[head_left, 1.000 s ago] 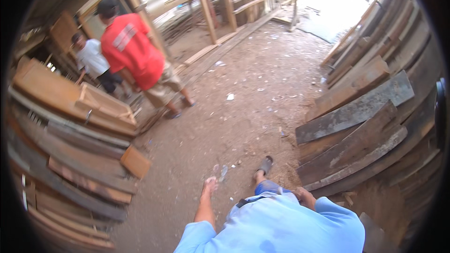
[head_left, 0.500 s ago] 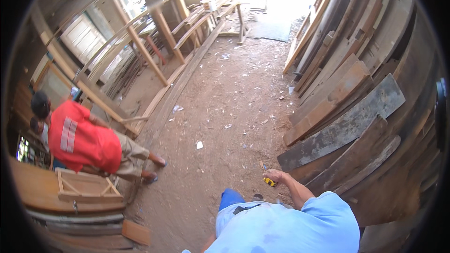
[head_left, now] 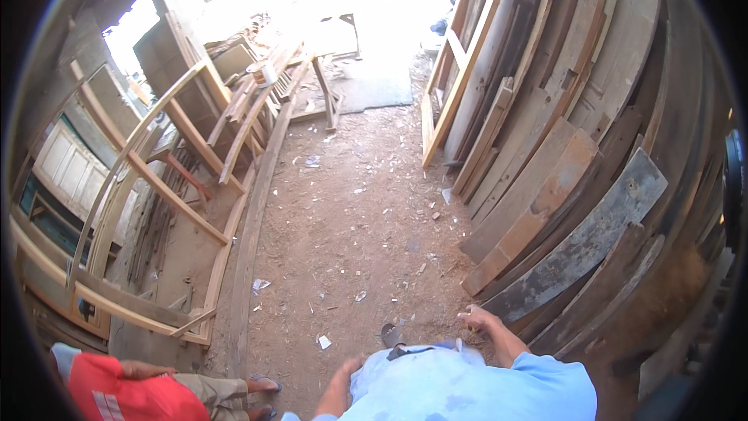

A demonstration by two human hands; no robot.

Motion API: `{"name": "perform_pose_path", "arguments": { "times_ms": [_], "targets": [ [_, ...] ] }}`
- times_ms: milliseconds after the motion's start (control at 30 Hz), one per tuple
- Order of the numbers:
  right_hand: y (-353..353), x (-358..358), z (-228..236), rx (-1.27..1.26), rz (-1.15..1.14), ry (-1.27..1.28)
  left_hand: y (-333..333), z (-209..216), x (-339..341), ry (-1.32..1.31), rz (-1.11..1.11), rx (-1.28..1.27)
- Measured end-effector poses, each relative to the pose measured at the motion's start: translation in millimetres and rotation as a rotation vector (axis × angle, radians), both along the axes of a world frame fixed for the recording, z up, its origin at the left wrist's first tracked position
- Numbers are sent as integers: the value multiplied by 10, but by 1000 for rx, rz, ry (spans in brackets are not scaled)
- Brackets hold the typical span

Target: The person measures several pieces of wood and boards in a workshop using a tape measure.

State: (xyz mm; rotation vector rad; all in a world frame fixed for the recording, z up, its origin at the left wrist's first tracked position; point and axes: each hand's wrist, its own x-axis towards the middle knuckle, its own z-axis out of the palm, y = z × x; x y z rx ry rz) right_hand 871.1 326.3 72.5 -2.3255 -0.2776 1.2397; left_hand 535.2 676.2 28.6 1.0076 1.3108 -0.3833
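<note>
My right hand [head_left: 481,318] is held out at my right side, close to the lower ends of the leaning boards. Its fingers are closed round a tape measure, of which only a sliver of yellow shows below the hand. My left hand [head_left: 351,368] hangs beside my blue shirt [head_left: 460,386] at the left of my body; its fingers are too hidden and blurred to read. A grey, stained board [head_left: 580,230] leans nearest my right hand, with a brown plank [head_left: 538,218] just beyond it.
Many long boards [head_left: 615,54] lean along the right. Wooden frames [head_left: 179,195] and a long beam [head_left: 261,210] line the left. A bench with planks and a bucket [head_left: 262,74] stands farther off. A person in a red shirt [head_left: 132,390] is at the lower left. Scraps litter the dirt floor [head_left: 351,226].
The view has shifted, and the person in red now sits lower in it. My left hand has come into sight beside my shirt. The tape measure in my right hand is now mostly hidden.
</note>
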Motion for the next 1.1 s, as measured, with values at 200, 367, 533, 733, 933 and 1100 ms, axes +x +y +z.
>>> {"name": "perform_pose_path", "arguments": {
  "times_ms": [200, 367, 533, 733, 933, 1100],
  "targets": [
    [848, 361, 916, 107, -321, 69, 1659, 382, 2086, -283, -239, 235],
    [1682, 1061, 652, 113, -90, -23, 1922, 935, 3668, -533, -456, 33],
    [2826, 2154, 785, 262, 154, -74, 1854, 1061, 4678, -474, -634, 6],
    [4105, 3170, 1174, 457, 435, -209, 2320, 1451, 5419, -460, -466, -176],
    [4738, 4089, 1349, 473, 496, -251, 2875, 1302, 6284, -541, -270, -360],
    [4911, 4675, 1184, 504, 275, -273, 3360, 1046, 7243, -547, -394, -346]
  ]
}}
